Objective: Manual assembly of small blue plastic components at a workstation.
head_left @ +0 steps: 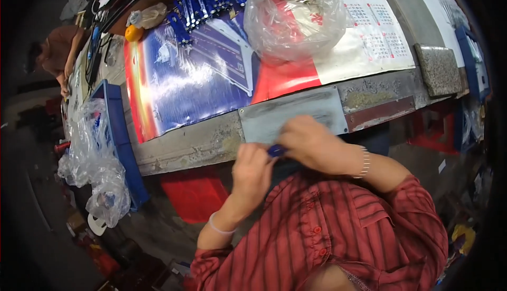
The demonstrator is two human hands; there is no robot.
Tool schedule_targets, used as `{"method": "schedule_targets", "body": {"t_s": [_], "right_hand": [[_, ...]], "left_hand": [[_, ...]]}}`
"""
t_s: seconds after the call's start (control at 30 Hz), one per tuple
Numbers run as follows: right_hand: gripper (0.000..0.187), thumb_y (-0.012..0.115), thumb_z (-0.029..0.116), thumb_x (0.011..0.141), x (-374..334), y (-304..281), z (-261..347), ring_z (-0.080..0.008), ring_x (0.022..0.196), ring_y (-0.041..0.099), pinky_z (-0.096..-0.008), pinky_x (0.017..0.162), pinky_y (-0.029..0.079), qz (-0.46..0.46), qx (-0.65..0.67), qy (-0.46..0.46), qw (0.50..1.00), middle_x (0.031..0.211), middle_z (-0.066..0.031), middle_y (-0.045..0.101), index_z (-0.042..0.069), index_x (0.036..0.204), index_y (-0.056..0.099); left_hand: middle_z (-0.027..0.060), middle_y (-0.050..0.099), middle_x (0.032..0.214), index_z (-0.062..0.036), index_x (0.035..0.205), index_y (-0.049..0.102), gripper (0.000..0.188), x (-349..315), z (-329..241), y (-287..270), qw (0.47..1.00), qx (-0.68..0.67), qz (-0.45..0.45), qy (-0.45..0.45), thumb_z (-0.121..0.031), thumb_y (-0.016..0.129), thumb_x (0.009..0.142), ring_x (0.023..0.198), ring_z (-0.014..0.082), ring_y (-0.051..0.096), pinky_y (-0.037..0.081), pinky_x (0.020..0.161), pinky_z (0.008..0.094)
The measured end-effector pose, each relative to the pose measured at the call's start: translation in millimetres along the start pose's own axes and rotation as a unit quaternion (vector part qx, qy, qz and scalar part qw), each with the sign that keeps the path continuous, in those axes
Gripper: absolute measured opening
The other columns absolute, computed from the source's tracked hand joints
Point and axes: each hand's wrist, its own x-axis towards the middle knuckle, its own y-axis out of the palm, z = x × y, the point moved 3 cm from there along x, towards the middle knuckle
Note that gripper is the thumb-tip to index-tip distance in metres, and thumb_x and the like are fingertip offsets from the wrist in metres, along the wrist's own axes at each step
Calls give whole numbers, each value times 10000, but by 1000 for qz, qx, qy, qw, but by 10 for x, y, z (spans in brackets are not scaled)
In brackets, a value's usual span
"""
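Glossy poster sheets cover the worn bench (190, 146); at its edge, left hand (252, 170) and right hand (311, 143) both pinch a small blue plastic piece (276, 150), near a crumpled clear plastic bag (296, 16).

worn workbench (200, 146); glossy poster (200, 80), metal plate (296, 114), stone block (438, 69)

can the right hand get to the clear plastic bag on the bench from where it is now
Probably yes. The right hand is pinching a small blue part together with the left hand, so it is busy, but only flat poster lies between it and the clear plastic bag.
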Motion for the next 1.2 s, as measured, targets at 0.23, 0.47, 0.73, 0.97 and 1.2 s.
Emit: {"method": "schedule_targets", "body": {"t_s": [0.23, 0.47, 0.73, 0.97, 1.2], "right_hand": [[242, 578, 74, 887, -683, -354, 11, -62, 796, 560, -204, 702, 469, -161, 441, 313, 825, 926, -40, 606, -29, 1104, 556], [175, 567, 111, 887, -680, -482, 17, -67, 700, 567, -198, 619, 473, -182, 419, 340, 822, 882, -43, 610, -25, 992, 601], [358, 664, 36, 799, -897, -301, 51, -122, 910, 587, -254, 810, 482, -124, 466, 342, 807, 1013, -69, 607, -29, 1127, 536], [139, 668, 100, 811, -966, -284, 20, -63, 617, 501, -228, 544, 407, -168, 356, 276, 877, 721, -19, 566, -5, 847, 585], [235, 627, 161, 817, -983, -209, 70, -90, 531, 416, -259, 469, 335, -197, 354, 229, 885, 616, -38, 456, 2, 688, 512]], "left_hand": [[139, 570, 841, -10, 891, 555, 287, 263, -556, 363, 987, -132, -74, 58, 85, 687, 655, 764, 290, 554, 452, 667, 335], [78, 648, 887, 62, 1083, 540, 212, -13, -548, 504, 834, -464, 180, -240, -70, 520, 917, 776, 113, 608, 492, 721, 244], [121, 643, 941, 51, 1121, 534, 240, -229, -633, 767, 729, -590, 172, -301, -89, 515, 927, 801, 153, 636, 522, 749, 263], [124, 642, 959, 61, 1109, 525, 224, -342, -668, 895, 770, -541, 206, -267, -70, 504, 928, 835, 166, 641, 523, 768, 267], [97, 679, 838, 49, 968, 558, 140, -355, -797, 923, 773, -538, 193, -276, -78, 531, 914, 742, 116, 649, 507, 678, 224]]}}
